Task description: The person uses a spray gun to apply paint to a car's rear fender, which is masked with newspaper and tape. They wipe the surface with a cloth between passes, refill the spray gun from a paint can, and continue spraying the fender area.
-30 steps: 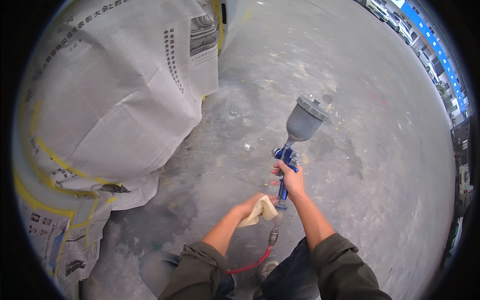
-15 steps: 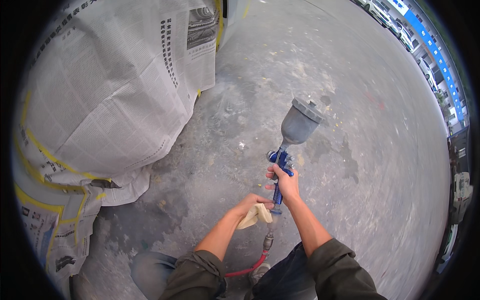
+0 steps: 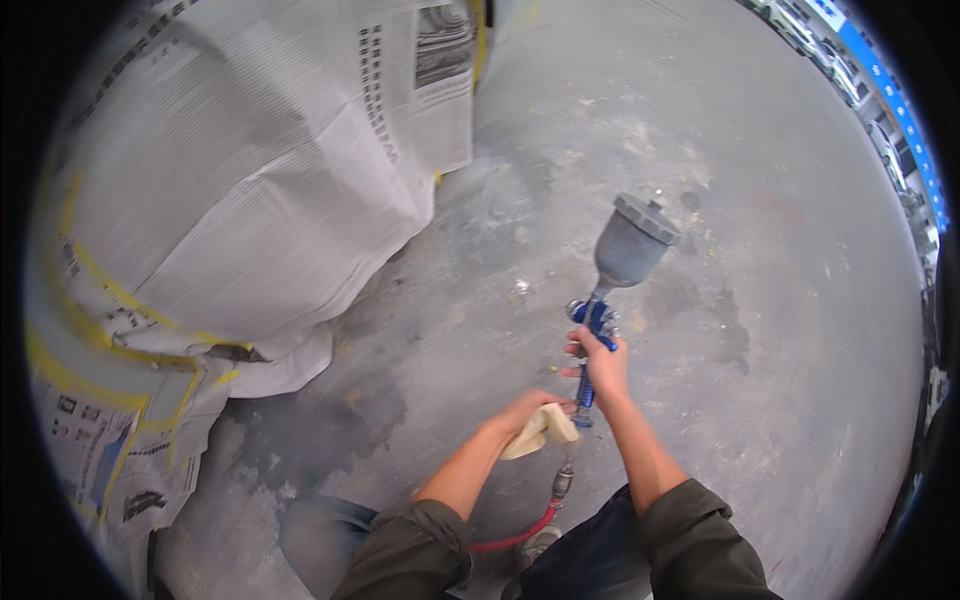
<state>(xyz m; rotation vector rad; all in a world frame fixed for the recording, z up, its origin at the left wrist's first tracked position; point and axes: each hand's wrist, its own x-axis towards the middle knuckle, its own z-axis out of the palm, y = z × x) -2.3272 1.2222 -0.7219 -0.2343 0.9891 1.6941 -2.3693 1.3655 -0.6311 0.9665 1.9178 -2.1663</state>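
Note:
My right hand (image 3: 604,365) is closed around the grip of a blue spray gun (image 3: 597,320), which points away from me. A grey paint cup (image 3: 634,240) with a lid sits on top of the gun, tilted to the right. My left hand (image 3: 530,410) is closed on a cream-coloured cloth (image 3: 543,431), its fingers at the lower end of the gun's grip. Below the grip, a metal hose coupling (image 3: 563,482) leads into a red air hose (image 3: 515,543) that runs down between my legs.
On the left stands a large rounded form masked with newspaper (image 3: 270,190) and yellow tape (image 3: 120,290), with a bare grey panel strip (image 3: 75,350) low down. Stained grey concrete floor (image 3: 780,350) spreads around. Parked cars (image 3: 790,28) and a blue banner (image 3: 880,75) show at the far right.
The whole view has shifted, so the masked form, floor and hands sit further right in the picture. Both hands keep their hold on the spray gun and the cloth.

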